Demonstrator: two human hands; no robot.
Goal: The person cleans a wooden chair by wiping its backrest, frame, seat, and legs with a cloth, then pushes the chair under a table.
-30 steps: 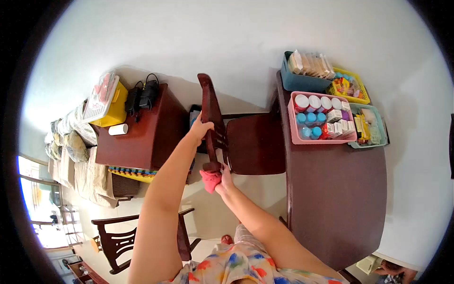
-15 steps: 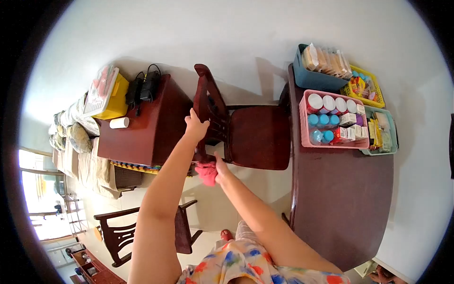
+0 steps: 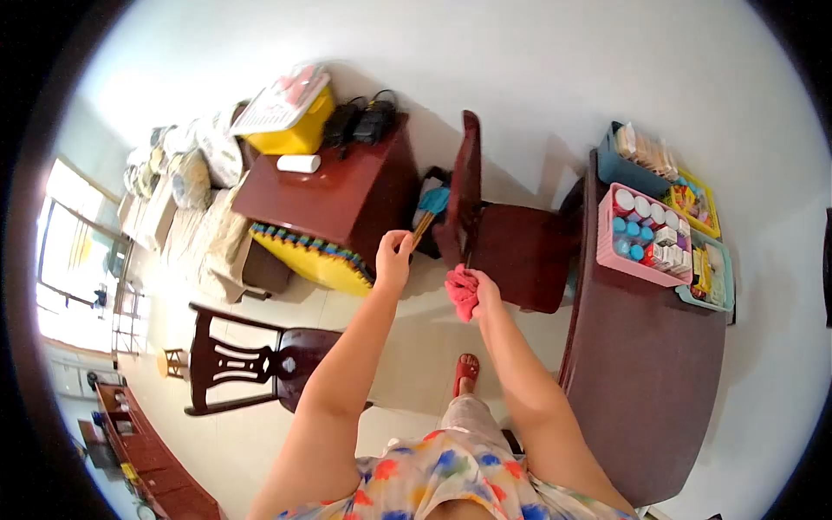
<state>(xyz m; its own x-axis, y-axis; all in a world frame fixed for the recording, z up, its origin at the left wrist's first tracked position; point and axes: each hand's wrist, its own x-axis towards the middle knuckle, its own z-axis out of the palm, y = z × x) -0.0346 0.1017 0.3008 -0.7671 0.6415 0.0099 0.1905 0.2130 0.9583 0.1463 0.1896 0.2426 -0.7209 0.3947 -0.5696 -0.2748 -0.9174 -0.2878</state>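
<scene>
My right hand [image 3: 487,295] is closed on a crumpled pink cloth [image 3: 463,291]. The cloth is close to the near end of the dark wooden chair's backrest [image 3: 469,173]; whether they touch is unclear. Behind the backrest is the chair's seat [image 3: 524,251], beside the table. My left hand [image 3: 394,258] is off the chair, its fingers loosely bent and apart, with no held object visible. Just beyond its fingertips, in the gap between cabinet and chair, appears a brown stick-like thing [image 3: 423,229] with a blue part [image 3: 435,199].
A red-brown cabinet [image 3: 321,199] carries a yellow bin [image 3: 299,130], black adapters [image 3: 373,120] and a white cylinder [image 3: 298,163]. Another wooden chair [image 3: 234,364] stands at lower left. The table [image 3: 641,373] on the right bears a pink basket [image 3: 646,270] of bottles and other filled baskets.
My left hand has let go of the chair's backrest and moved toward the cabinet side. My right hand still holds the pink cloth. The view has shifted, showing more of the left side.
</scene>
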